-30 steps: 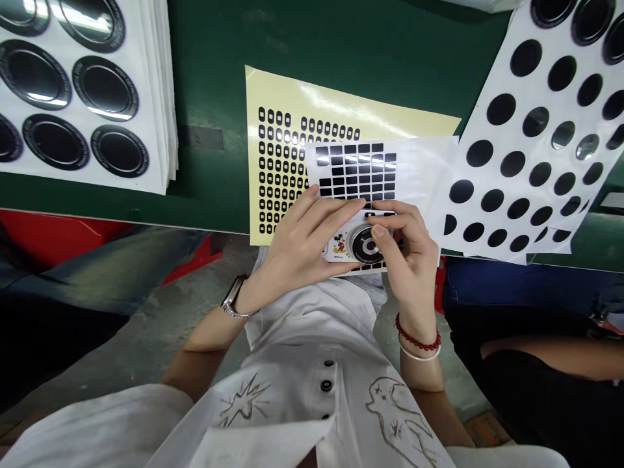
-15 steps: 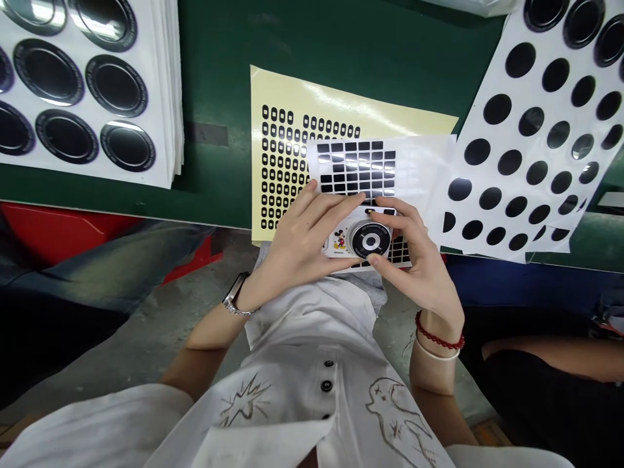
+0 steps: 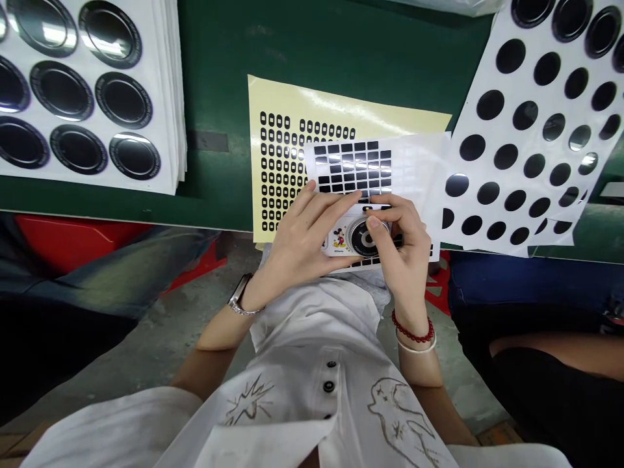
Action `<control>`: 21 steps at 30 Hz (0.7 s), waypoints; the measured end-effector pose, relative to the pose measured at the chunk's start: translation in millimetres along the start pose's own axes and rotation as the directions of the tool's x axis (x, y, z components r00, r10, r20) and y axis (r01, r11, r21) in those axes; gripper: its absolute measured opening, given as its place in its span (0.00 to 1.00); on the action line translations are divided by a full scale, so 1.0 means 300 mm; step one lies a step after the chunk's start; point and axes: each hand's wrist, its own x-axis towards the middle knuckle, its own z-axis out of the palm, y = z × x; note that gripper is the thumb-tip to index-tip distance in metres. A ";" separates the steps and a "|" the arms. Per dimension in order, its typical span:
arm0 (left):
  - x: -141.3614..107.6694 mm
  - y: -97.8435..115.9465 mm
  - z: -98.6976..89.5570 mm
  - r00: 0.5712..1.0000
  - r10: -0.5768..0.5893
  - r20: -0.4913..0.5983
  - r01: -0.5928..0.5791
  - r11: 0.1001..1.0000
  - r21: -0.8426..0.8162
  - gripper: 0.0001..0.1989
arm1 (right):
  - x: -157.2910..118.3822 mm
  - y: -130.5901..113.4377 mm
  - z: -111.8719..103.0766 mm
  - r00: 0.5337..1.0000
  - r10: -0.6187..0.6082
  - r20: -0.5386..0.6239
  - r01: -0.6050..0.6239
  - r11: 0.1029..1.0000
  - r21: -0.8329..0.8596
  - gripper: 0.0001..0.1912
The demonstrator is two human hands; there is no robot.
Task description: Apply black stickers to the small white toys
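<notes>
A: Start at the far left: that stack of white sheets (image 3: 170,97) with big round black labels, sitting on the green table (image 3: 214,65). Under the table edge there's a red bin (image 3: 73,244), though I can't tell what's in it.

B: Next along is the yellow backing sheet (image 3: 341,104), printed with rows of small black rounded stickers (image 3: 275,149). A white sheet of black squares (image 3: 348,166) overlaps its right side.

A: And the left hand (image 3: 305,237), with the watch (image 3: 238,296) on its wrist?

B: Fingers together, laid across the top of the white Mickey Mouse piece (image 3: 338,240), thumb hidden behind it. It's gripping that piece firmly, just below the black squares and over the white sheet.

A: What's just changed?

B: The right hand (image 3: 397,250) has shifted — it's come in over the round black dial (image 3: 365,237), and its fingers are curled in a pinch at the piece's top edge. Exactly what they're pinching is hidden, though.

A: And further right?

B: A white sheet of black dots (image 3: 492,133), lying at an angle — some of the dots look glossy, catching the light.
</notes>
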 end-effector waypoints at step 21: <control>0.000 -0.012 0.004 0.999 0.045 -0.004 -0.045 0.999 0.007 0.42 | -0.013 0.021 0.034 0.994 0.013 -0.105 -0.012 1.000 0.010 0.17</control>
